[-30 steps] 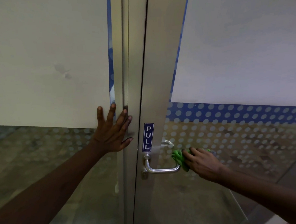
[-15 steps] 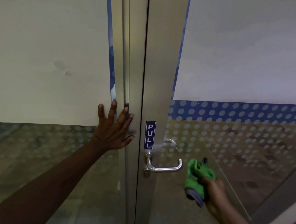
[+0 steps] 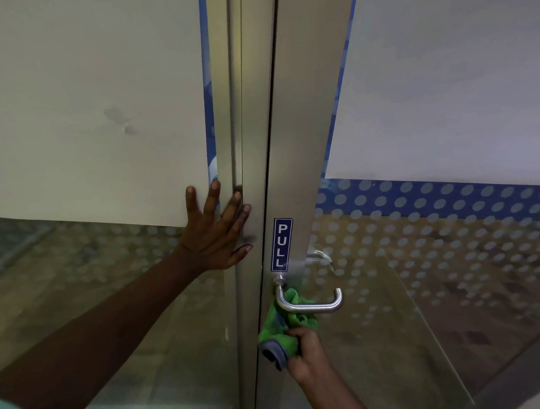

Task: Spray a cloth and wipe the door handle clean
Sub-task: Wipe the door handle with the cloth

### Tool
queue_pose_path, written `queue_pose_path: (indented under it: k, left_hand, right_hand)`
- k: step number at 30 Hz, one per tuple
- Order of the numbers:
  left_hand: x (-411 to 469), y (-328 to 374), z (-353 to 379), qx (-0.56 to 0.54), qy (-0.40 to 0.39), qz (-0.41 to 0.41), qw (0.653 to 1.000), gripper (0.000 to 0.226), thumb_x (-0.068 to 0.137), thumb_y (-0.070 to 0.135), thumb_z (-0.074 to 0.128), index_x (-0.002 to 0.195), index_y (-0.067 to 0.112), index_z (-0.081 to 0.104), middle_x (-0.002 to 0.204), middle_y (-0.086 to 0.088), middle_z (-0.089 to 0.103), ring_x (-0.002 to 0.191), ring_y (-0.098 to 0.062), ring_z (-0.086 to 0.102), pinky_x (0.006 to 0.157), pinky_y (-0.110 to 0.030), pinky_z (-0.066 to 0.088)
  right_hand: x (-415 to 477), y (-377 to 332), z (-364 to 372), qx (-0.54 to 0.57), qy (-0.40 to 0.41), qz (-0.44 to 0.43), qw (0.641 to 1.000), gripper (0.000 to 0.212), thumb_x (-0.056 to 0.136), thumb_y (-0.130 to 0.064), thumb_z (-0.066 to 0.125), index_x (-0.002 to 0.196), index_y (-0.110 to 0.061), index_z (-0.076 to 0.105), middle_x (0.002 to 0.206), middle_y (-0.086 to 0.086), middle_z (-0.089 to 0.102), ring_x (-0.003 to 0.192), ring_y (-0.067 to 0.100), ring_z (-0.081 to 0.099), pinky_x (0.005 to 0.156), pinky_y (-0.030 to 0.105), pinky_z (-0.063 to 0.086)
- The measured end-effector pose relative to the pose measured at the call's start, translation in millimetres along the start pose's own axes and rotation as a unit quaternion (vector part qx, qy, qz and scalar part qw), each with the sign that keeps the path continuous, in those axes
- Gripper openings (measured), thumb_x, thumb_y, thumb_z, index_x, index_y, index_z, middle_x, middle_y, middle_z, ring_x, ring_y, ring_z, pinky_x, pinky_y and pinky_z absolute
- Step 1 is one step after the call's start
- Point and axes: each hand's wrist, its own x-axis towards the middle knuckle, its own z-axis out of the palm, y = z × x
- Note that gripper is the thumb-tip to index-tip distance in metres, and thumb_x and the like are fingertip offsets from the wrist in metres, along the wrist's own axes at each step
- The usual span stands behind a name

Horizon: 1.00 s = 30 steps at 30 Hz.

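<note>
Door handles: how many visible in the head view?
2. One metal lever handle on the near side of the door, below the PULL sign, with the green cloth behind it. A second lever handle shows through the glass, partly hidden.

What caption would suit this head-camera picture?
Right hand presses a green cloth up behind the door handle; left hand braces flat against the frame.

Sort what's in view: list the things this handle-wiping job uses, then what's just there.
In use: door handle; green cloth, gripped by right hand; left hand, flat against the door frame.

Just there: PULL sign; dotted glass panel; white sheet.
</note>
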Motion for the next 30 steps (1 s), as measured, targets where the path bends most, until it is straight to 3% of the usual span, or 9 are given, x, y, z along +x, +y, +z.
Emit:
queue_pose_path:
  k: [4,7,10,16,20,23,25,27,30]
  left_hand:
    - [0.0,-1.1,0.1,0.003,-0.003,0.004,1.0,0.089,0.087,0.065,0.034,0.154,0.012,0.009,0.165,-0.011,-0.005,0.148,-0.046,-0.002,0.11,-0.074,-0.001]
    - [-0.1,-1.1,-0.1,0.007,-0.002,0.002,1.0,0.089,0.087,0.065,0.034,0.154,0.012,0.008,0.165,-0.012,-0.004,0.148,-0.047,-0.002,0.109,-0.074,-0.001]
    - [0.2,-0.3,0.0,0.008,-0.001,0.001,1.0,0.089,0.088,0.065,0.031,0.155,0.012,0.008,0.165,-0.011,-0.004,0.148,-0.046,-0.002,0.11,-0.073,-0.001]
    - [-0.7,-0.6,0.3,0.009,0.0,0.002,1.0,0.09,0.088,0.067,0.03,0.155,0.012,0.007,0.165,-0.011,-0.006,0.148,-0.046,-0.003,0.11,-0.073,-0.002]
    - [-0.9,-1.5,0.0,0.009,0.001,0.003,1.0,0.089,0.088,0.067,0.028,0.155,0.012,0.006,0.165,-0.01,-0.006,0.148,-0.045,-0.004,0.11,-0.073,-0.003]
    - [-1.5,-1.6,0.7,0.009,0.002,0.006,1.0,0.089,0.088,0.068,0.026,0.155,0.012,0.007,0.165,-0.01,-0.006,0.148,-0.046,-0.004,0.11,-0.072,-0.004]
    - [-1.4,-1.7,1.1,0.012,0.003,0.007,1.0,0.089,0.088,0.069,0.025,0.155,0.012,0.007,0.165,-0.01,-0.006,0.148,-0.045,-0.004,0.111,-0.072,-0.005]
    - [-0.8,-2.1,1.0,0.012,0.002,0.006,1.0,0.089,0.088,0.069,0.024,0.155,0.013,0.006,0.165,-0.01,-0.006,0.148,-0.045,-0.005,0.111,-0.071,-0.006]
    - [-1.0,-2.0,0.4,0.011,-0.005,0.007,1.0,0.089,0.088,0.07,0.023,0.155,0.013,0.006,0.165,-0.01,-0.006,0.148,-0.045,-0.004,0.111,-0.071,-0.005]
  right_hand:
    - [10.4,3.1,5.3,0.01,0.004,0.017,1.0,0.035,0.082,0.011,0.035,0.1,0.002,0.063,0.082,0.02,0.072,0.069,0.038,0.069,0.055,0.045,0.059]
    - [7.3,1.6,3.7,0.025,-0.019,0.014,0.999,0.038,0.066,0.014,0.042,0.092,0.007,0.069,0.083,0.025,0.071,0.065,0.04,0.07,0.053,0.05,0.058]
    - [4.1,-5.8,-0.4,0.036,-0.047,0.013,0.998,0.045,0.038,0.018,0.066,0.081,0.007,0.074,0.084,0.024,0.072,0.068,0.04,0.071,0.057,0.054,0.058]
    - [-0.7,-21.1,-9.2,0.01,0.001,0.004,1.0,0.035,0.065,0.004,0.04,0.093,0.002,0.061,0.07,0.02,0.071,0.056,0.034,0.069,0.051,0.045,0.058]
    - [-1.5,-33.6,-19.1,0.038,0.01,-0.021,0.999,0.036,0.062,0.006,0.043,0.093,0.001,0.061,0.069,0.018,0.071,0.055,0.033,0.07,0.047,0.044,0.057]
    - [-1.6,-48.7,-28.0,0.067,-0.002,-0.05,0.996,0.032,0.062,0.005,0.042,0.074,0.001,0.072,0.067,0.015,0.072,0.054,0.029,0.07,0.043,0.04,0.056]
    - [-4.9,-58.7,-34.2,0.092,-0.018,-0.075,0.993,0.023,0.054,0.009,0.059,0.071,-0.001,0.072,0.069,0.015,0.073,0.055,0.029,0.071,0.043,0.04,0.056]
    - [-4.8,-63.6,-42.8,0.099,-0.049,-0.097,0.989,0.05,0.03,0.012,0.076,0.079,-0.001,0.074,0.076,0.016,0.074,0.062,0.031,0.072,0.048,0.041,0.058]
    - [-1.3,-70.3,-54.0,0.117,-0.074,-0.122,0.983,0.061,0.033,0.008,0.08,0.092,-0.009,0.077,0.088,0.015,0.076,0.075,0.028,0.074,0.059,0.04,0.061]
